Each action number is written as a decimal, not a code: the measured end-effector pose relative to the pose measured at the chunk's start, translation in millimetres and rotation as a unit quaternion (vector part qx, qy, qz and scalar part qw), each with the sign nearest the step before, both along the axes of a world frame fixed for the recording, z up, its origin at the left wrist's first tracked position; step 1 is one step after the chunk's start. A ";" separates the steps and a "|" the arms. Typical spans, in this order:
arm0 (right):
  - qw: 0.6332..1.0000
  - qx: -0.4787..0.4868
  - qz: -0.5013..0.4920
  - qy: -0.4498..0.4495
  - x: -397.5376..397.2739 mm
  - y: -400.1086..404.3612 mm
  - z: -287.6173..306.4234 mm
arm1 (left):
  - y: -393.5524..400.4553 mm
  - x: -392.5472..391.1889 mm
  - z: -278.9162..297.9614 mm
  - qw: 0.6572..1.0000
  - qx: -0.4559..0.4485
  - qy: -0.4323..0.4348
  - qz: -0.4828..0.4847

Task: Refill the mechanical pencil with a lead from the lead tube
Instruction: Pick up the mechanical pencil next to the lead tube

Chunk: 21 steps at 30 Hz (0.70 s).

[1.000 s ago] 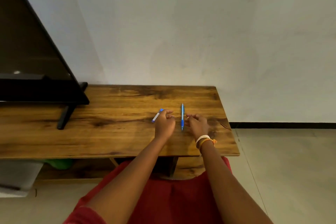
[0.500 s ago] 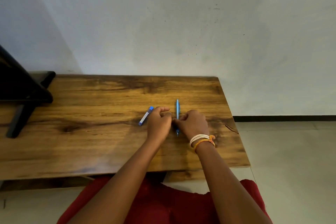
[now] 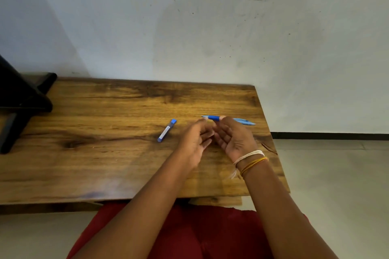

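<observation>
A blue mechanical pencil (image 3: 214, 118) is held crosswise above the wooden table (image 3: 105, 153), its tip pointing left and its blurred rear end sticking out to the right. My right hand (image 3: 233, 139) grips it at the fingertips, palm turned toward me. My left hand (image 3: 194, 141) is just left of it, fingers loosely spread, its fingertips near the pencil's tip; whether they touch it I cannot tell. The small blue and white lead tube (image 3: 167, 130) lies flat on the table to the left of my left hand, apart from it.
A black TV stand foot and screen edge (image 3: 19, 101) occupy the table's left end. A white wall rises behind the table. The table's right edge (image 3: 271, 145) drops to a tiled floor. My red-clothed lap (image 3: 189, 233) is below the front edge.
My right hand has lifted the pencil off the table and turned it crosswise. My left hand has let go of the lead tube, which now lies on the table. The view has shifted right.
</observation>
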State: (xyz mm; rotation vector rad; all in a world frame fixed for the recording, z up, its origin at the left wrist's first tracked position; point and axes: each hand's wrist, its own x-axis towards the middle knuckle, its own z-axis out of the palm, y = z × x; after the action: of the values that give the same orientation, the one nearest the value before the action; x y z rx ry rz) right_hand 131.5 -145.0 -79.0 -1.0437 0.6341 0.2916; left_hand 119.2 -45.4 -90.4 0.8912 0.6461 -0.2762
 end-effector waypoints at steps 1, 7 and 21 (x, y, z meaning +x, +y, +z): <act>0.999 -0.018 0.025 0.012 -1.5 1.6 0.2 | -4.5 -0.7 0.0 1.000 -0.029 0.000 0.003; 0.996 -0.027 0.077 0.033 -5.7 5.0 4.1 | -17.1 5.3 -3.4 0.995 0.017 0.015 0.099; 1.000 -0.001 -0.004 0.006 -2.6 -25.2 4.6 | -7.4 9.9 -8.1 0.993 -0.029 -0.049 0.100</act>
State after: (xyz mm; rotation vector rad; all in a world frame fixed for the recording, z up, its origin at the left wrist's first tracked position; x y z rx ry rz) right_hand 128.9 -170.1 -74.4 -1.0417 0.6498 0.2903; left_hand 129.1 -52.8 -98.4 0.7721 0.6282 -0.0704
